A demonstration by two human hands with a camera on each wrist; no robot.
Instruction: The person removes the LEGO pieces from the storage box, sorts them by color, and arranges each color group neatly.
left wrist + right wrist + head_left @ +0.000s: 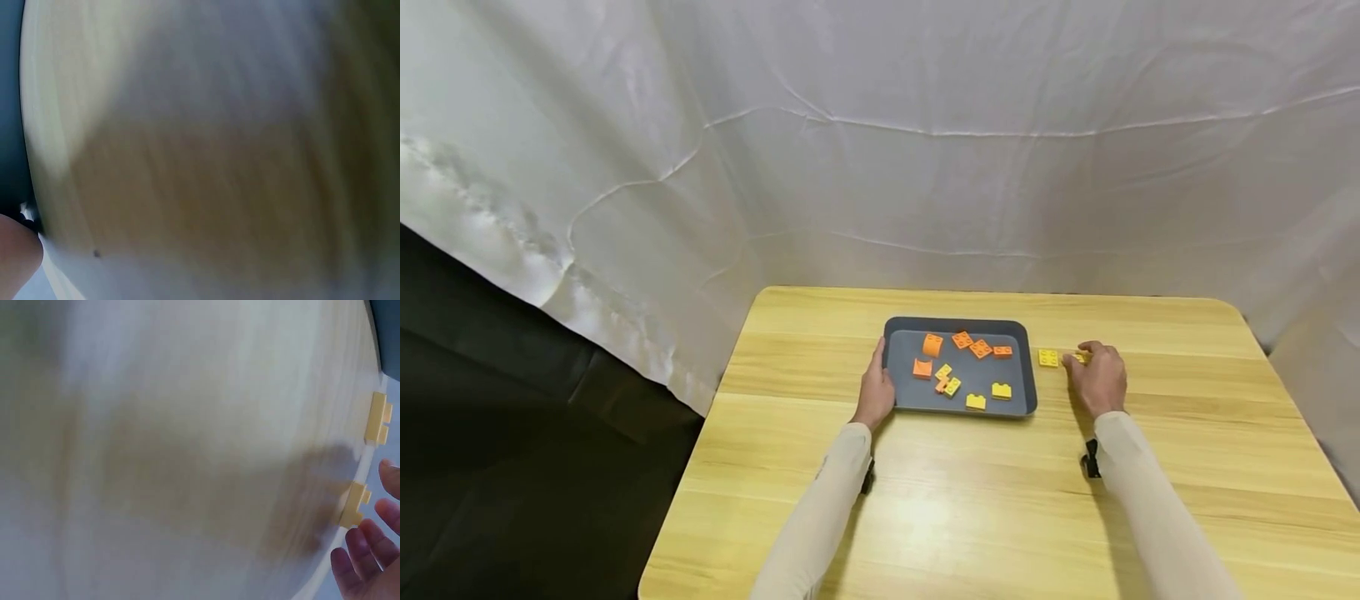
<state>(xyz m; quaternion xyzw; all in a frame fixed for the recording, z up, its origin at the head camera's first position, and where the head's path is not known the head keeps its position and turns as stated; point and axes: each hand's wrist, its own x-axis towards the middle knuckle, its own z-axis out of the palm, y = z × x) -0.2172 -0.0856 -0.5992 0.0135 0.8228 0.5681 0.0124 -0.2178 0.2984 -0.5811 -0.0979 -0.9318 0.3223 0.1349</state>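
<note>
My left hand (876,397) lies along the left side of a dark grey tray (958,323), its fingers straight against the rim. In the left wrist view only one fingertip (19,256) shows beside the tray's dark wall (11,112). Over a yellow toy building brick (1079,358) right of the tray is my right hand (1101,379), thumb and fingers spread about it. In the right wrist view its fingertips (361,547) are right at that brick (354,505), which stands studs up on the table. A second yellow brick (1048,357) sits between it and the tray.
Orange bricks (981,348) and yellow bricks (1002,391) lie scattered in the tray, several of each. The wooden table (955,508) extends around it. A pale curtain (940,192) hangs behind the table, and dark cloth (512,450) is at the left.
</note>
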